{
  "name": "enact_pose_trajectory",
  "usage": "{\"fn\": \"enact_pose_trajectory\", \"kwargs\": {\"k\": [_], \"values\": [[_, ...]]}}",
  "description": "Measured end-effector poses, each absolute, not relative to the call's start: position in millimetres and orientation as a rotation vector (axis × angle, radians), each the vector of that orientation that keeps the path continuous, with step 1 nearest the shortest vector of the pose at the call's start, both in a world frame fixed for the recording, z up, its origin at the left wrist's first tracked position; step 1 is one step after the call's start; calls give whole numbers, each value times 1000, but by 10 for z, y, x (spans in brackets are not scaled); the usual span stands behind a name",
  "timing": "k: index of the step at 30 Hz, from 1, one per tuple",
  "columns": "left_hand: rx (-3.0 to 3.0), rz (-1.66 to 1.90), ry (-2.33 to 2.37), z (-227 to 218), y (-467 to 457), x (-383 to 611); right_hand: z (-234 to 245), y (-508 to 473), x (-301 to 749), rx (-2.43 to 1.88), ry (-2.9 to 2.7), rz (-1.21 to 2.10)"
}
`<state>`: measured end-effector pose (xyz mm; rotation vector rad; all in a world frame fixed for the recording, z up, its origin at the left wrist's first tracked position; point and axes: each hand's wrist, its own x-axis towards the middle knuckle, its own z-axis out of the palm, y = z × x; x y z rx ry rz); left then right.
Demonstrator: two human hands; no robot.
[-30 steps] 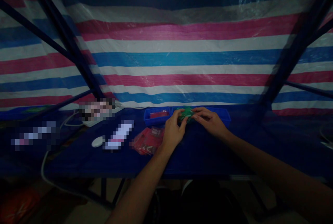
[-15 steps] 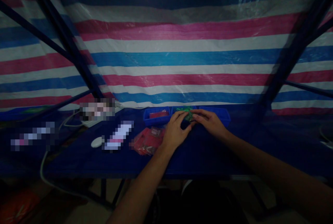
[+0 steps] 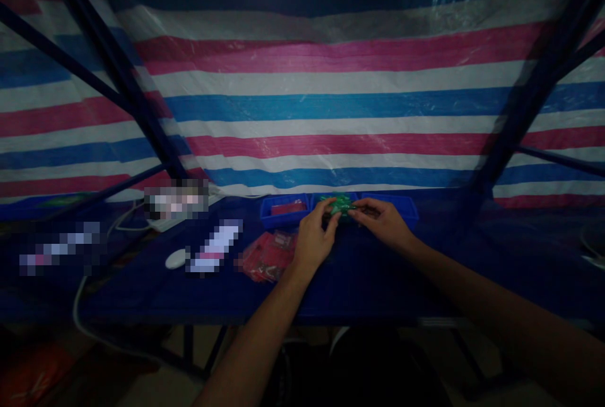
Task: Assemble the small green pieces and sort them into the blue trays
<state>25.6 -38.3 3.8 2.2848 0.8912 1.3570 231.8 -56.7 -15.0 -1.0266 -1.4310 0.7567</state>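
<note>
My left hand (image 3: 316, 230) is closed, its thumb and index finger pinching the left side of a shiny green plastic piece (image 3: 341, 205). At the other side my right hand (image 3: 382, 223) pinches the same green piece with bent fingers. Both hands are over the front of the middle blue bin (image 3: 354, 195), which holds more green pieces. The dim light and the fingers hide the green piece's exact shape. Just left of my left wrist lies a pile of red items in clear plastic bags (image 3: 268, 257).
A blue bin (image 3: 265, 213) with red packets stands left of the middle one; another blue bin (image 3: 407, 208) is on the right. On the blue table (image 3: 378, 287) lie a phone-like blurred object (image 3: 216, 246) and a white oval object (image 3: 176, 259). A power strip (image 3: 165, 224) with cables sits behind.
My fingers have parted slightly, and more of the green piece shows between them. My left hand has shifted a little down and left. The red bags stay put.
</note>
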Motion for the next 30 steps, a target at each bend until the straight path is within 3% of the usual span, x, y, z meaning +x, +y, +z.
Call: {"fn": "enact_pose_trajectory", "kwargs": {"k": [10, 15, 21, 30], "values": [[2227, 1371, 900, 30, -386, 265, -101, -593, 2337, -1070, -1487, 662], [2233, 1346, 915, 21, -371, 260, -105, -576, 2314, -983, -1403, 801], [2510, 1051, 931, -89, -344, 248, -71, -560, 2336, -934, -1217, 881], [2800, 767, 808, -220, -337, 237, -13, -449, 2514, -990, -1164, 649]]}}
